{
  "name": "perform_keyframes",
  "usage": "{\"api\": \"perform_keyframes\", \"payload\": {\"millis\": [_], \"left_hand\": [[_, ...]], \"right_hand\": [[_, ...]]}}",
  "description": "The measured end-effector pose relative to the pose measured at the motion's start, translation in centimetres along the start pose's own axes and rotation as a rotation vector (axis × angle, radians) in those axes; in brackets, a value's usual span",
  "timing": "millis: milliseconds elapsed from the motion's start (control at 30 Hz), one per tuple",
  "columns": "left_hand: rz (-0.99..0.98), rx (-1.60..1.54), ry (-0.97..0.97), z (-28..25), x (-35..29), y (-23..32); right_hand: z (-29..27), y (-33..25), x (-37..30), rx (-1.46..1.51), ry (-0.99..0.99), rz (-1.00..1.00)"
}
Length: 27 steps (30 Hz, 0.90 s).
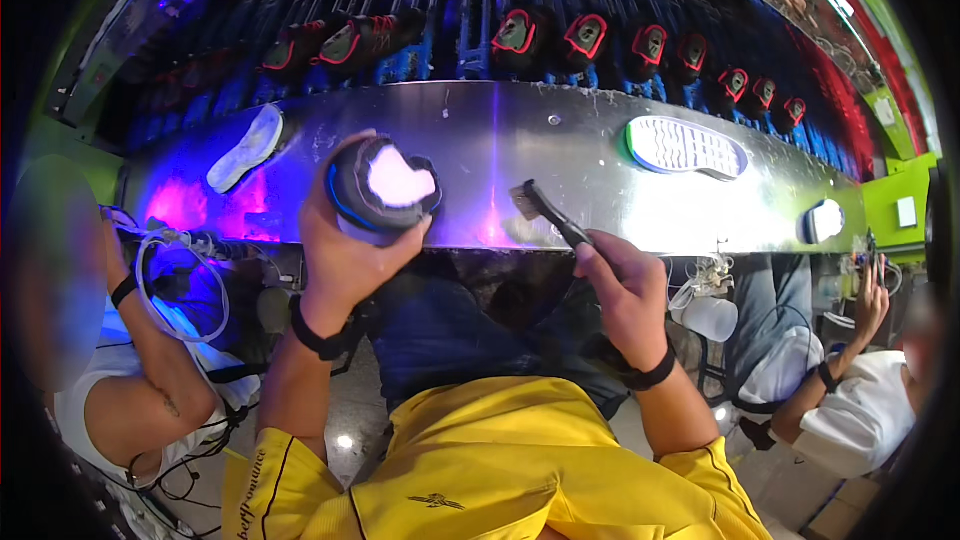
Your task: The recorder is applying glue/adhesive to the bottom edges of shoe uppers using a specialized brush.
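My left hand (350,250) is wrapped round a dark shoe (345,185), held up over the near edge of the metal bench. Its opening faces me, with a bright white patch glowing inside. A small black-handled brush (548,210) is gripped in my right hand (625,285), its bristles pointing up and to the left. Brush and shoe are apart. Left of the shoe a pale shoe sole (246,148) lies on the metal bench (450,120). Farther right rests another white sole (688,147) with a blue edge.
Behind the bench runs a conveyor rack (450,0) carrying several dark shoes with red trim (520,35). A small white-topped piece (825,221) sits at the bench's right end. Co-workers sit close on both sides; a looped pale hose (182,285) hangs at left.
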<state>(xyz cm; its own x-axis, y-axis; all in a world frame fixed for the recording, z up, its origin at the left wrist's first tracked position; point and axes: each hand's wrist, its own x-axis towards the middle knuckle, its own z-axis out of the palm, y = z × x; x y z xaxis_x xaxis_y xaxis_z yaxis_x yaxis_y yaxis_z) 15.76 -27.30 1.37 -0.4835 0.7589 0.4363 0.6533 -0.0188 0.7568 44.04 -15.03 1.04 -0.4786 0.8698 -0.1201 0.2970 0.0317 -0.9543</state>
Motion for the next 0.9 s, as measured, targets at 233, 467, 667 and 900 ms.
{"api": "perform_keyframes", "payload": {"millis": [233,467,667,900], "left_hand": [[0.21,0.22,-0.09,1.4,-5.6,2.1],[0.29,0.324,-0.037,2.1,-8.5,1.3],[0.276,0.292,-0.016,2.1,-9.2,0.4],[0.285,0.27,0.001,2.4,-9.6,0.3]], "right_hand": [[2.1,1.4,1.0,0.083,-0.154,0.098],[5.7,3.4,2.6,-0.046,-0.117,-0.02],[6.8,3.5,1.5,0.016,-0.175,0.064],[6.1,3.5,-2.1,0.259,-0.305,0.149]]}}
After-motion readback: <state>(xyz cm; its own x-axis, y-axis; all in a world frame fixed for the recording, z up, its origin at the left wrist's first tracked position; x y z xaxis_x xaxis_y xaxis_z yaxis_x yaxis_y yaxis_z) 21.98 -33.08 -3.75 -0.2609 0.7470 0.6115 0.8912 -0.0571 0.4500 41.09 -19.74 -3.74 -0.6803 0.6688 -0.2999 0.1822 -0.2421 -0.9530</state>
